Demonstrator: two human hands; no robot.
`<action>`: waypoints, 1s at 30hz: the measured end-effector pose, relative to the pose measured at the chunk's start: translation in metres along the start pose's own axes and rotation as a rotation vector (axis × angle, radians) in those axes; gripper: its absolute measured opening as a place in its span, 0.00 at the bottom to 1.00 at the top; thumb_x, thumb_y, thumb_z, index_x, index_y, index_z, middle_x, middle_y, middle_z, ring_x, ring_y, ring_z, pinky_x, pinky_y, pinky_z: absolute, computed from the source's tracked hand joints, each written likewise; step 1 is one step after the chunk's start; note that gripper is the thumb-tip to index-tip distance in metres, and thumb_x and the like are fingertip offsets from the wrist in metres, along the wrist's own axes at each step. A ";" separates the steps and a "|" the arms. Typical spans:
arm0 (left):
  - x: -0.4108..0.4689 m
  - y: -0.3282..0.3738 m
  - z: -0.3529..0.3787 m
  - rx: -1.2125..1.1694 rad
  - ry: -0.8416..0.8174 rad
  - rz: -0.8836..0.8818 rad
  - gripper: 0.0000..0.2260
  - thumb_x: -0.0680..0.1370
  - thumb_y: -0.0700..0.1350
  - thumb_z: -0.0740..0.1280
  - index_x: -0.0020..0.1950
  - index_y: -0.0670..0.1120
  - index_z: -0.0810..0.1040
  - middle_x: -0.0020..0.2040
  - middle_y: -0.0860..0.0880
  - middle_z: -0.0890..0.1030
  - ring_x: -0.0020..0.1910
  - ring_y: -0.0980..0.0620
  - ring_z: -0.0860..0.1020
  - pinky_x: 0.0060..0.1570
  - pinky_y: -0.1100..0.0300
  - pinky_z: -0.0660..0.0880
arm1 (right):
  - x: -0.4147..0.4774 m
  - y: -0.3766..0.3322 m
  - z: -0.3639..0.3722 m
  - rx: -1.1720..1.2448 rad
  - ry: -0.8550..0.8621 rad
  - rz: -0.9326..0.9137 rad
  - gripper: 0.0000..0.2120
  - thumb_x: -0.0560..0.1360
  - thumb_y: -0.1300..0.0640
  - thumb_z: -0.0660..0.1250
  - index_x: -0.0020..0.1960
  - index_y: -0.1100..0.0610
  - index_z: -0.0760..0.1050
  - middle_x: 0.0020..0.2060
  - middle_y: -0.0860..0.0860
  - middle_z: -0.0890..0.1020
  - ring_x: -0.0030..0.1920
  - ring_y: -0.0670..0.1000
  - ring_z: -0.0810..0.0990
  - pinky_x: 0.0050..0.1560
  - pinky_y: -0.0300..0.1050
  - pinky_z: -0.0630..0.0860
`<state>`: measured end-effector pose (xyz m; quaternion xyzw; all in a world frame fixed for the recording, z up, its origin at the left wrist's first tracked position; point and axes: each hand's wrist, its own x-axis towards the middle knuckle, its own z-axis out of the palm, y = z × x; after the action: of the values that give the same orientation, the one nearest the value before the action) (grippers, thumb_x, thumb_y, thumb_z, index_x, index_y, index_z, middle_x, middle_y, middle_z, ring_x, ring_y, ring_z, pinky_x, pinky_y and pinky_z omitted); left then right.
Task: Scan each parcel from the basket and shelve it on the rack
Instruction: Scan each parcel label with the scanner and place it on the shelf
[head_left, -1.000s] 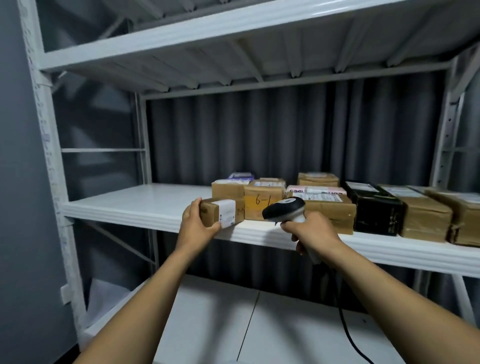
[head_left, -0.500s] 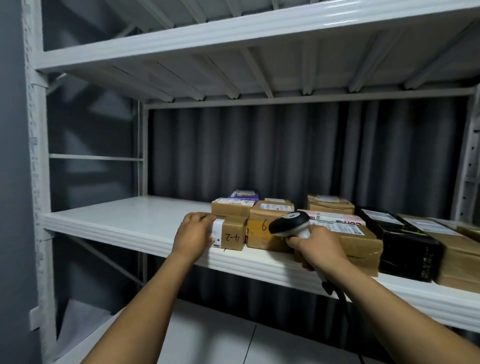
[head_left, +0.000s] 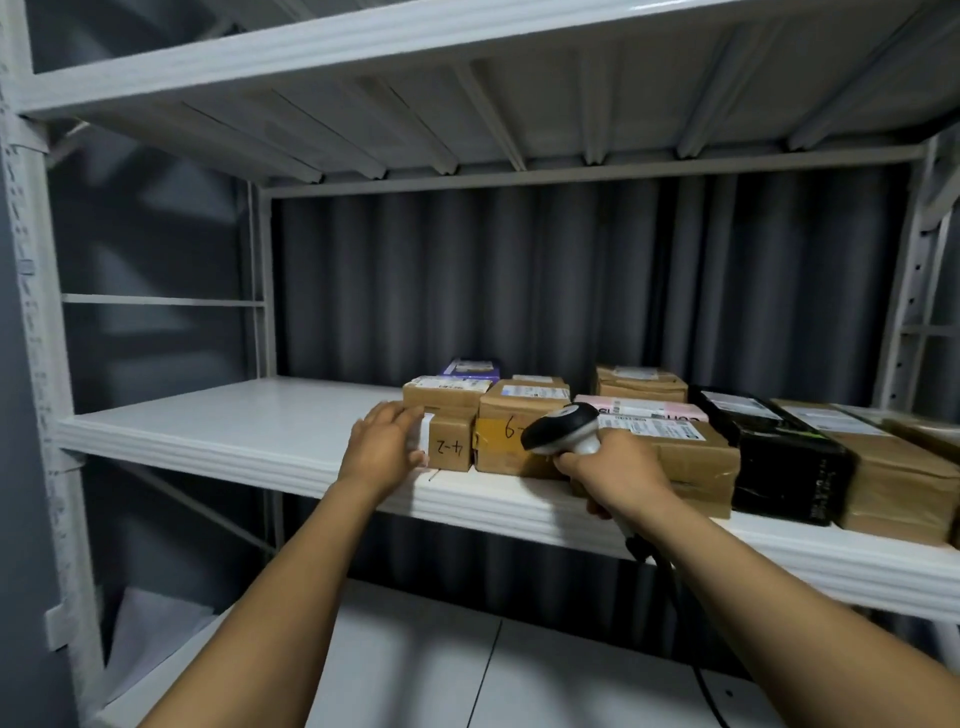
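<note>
White rack shelf across mid-frame. The parcel marked 4-2 rests at its front edge. The left hand has its fingers nearly straight, touching the parcel's left end. The right hand is curled round the scanner.

Small brown cardboard parcel marked 4-2, white label on its left end, sits at the front edge of the white rack shelf; a handheld black-and-white scanner is held near its right.

Small parcel on rack shelf at left end of parcel row; left hand against its left side; scanner in right hand, right of it.
</note>
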<state>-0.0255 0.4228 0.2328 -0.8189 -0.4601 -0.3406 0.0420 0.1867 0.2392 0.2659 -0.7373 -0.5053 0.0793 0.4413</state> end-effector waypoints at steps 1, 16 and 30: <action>-0.004 0.004 -0.003 0.014 0.005 0.011 0.30 0.73 0.49 0.73 0.73 0.49 0.68 0.73 0.47 0.67 0.73 0.46 0.62 0.71 0.53 0.60 | -0.003 0.000 -0.002 0.004 0.003 -0.003 0.08 0.71 0.54 0.70 0.39 0.58 0.77 0.31 0.55 0.82 0.24 0.53 0.79 0.28 0.44 0.75; -0.210 0.092 0.028 -0.007 -0.310 0.081 0.23 0.78 0.50 0.68 0.72 0.48 0.70 0.75 0.44 0.63 0.73 0.42 0.61 0.71 0.50 0.61 | -0.171 0.091 -0.014 0.031 -0.117 0.192 0.08 0.71 0.53 0.70 0.43 0.59 0.78 0.34 0.54 0.82 0.28 0.54 0.80 0.32 0.47 0.79; -0.410 0.115 0.152 -0.049 -0.883 0.105 0.23 0.76 0.52 0.67 0.71 0.56 0.70 0.73 0.49 0.67 0.68 0.45 0.69 0.69 0.53 0.66 | -0.295 0.237 0.017 -0.153 -0.326 0.367 0.09 0.74 0.51 0.68 0.39 0.55 0.74 0.34 0.51 0.78 0.37 0.53 0.76 0.32 0.41 0.68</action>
<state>0.0019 0.1178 -0.1004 -0.9089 -0.3834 0.0334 -0.1606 0.1959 -0.0153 -0.0145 -0.8253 -0.4322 0.2375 0.2751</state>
